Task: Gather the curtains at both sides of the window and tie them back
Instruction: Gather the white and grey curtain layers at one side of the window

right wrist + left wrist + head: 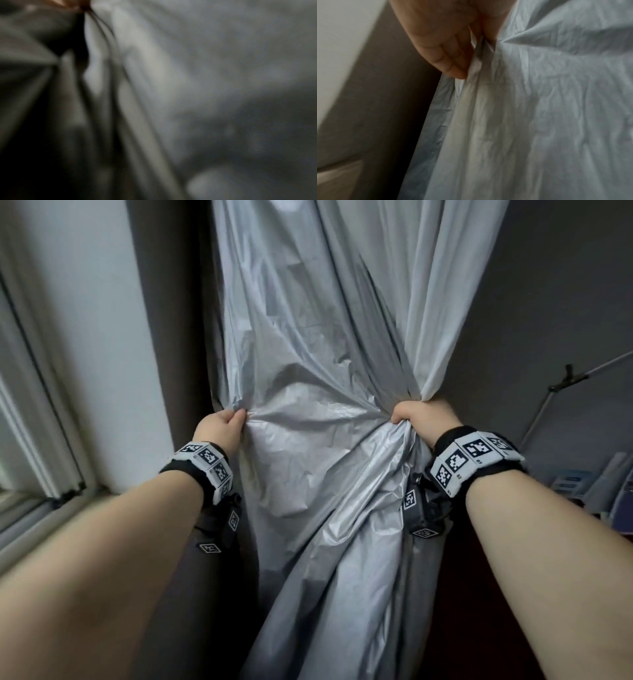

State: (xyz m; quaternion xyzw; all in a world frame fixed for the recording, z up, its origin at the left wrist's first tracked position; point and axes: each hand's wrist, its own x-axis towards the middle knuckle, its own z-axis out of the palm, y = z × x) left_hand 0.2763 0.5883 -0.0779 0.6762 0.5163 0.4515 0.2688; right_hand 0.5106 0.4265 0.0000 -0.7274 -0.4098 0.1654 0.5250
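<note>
A silver-grey, crinkled curtain (308, 354) hangs in front of me, drawn tight between my two hands at waist height. My left hand (222, 426) pinches the curtain's left edge between thumb and fingers. The left wrist view shows the fingers (447, 58) closed on a fold of the curtain (539, 108). My right hand (421, 416) grips a thick bunch of folds at the curtain's right side in a fist. The right wrist view is blurred and shows only gathered cloth (171, 81). No tie-back is visible.
A white wall (85, 337) and a window frame (41, 440) lie to the left, with a dark strip (171, 337) beside the curtain. At the right stand a dark wall, a thin metal stand (561, 385) and some clutter (589, 484).
</note>
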